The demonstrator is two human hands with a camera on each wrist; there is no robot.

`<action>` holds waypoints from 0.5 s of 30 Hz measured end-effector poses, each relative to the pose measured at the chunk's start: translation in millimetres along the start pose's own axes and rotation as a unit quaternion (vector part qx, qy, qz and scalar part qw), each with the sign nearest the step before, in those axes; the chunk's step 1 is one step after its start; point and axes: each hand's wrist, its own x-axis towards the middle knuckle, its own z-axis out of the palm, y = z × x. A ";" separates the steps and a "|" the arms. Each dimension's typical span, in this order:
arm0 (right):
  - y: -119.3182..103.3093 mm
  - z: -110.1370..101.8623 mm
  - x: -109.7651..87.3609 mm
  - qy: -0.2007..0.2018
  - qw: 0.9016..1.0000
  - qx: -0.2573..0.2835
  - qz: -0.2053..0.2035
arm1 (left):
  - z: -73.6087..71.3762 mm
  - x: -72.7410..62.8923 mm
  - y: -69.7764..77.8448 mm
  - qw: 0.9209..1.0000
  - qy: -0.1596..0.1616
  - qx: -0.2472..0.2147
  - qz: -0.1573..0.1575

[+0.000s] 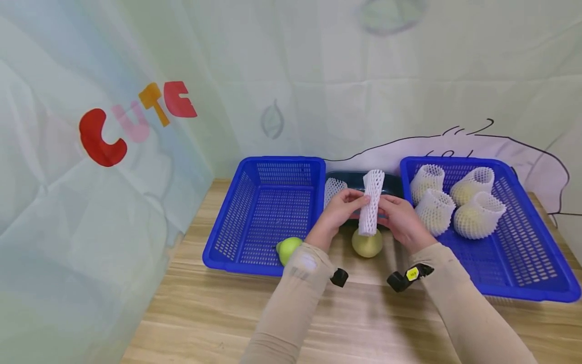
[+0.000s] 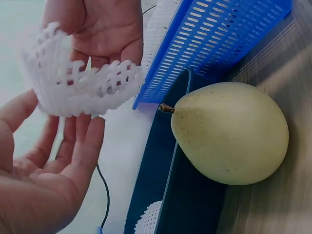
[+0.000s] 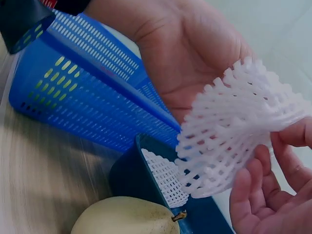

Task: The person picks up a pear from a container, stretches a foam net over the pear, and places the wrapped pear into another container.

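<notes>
A white foam net sleeve stands upright between both hands. My left hand pinches its left side between thumb and fingers. On its other side my right hand holds it, thumb and fingertip gripping the mesh in the right wrist view. The sleeve's end flares open towards the wrist cameras. A pale yellow pear lies on the table just below the sleeve. Its stem points towards the dark teal bin. From the head view, the sleeve overlaps the top of the pear.
More foam net lies in the teal bin. To the left, a blue basket contains a light green fruit, partly hidden by my sleeve. A second blue basket on the right holds several net-wrapped fruits.
</notes>
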 end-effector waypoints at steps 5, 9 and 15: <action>0.3 -3.8 -1.0 -0.002 1.000 -0.026 -0.010 | -1.0 -1.9 0.2 0.999 -0.004 -0.023 0.026; -0.2 -7.4 -1.5 -0.022 0.999 -0.038 -0.014 | -2.6 -3.4 3.2 0.999 -0.020 -0.015 0.029; -0.6 -4.5 -2.8 -0.040 0.997 -0.052 -0.032 | -5.3 -5.7 7.0 0.999 -0.052 0.015 0.004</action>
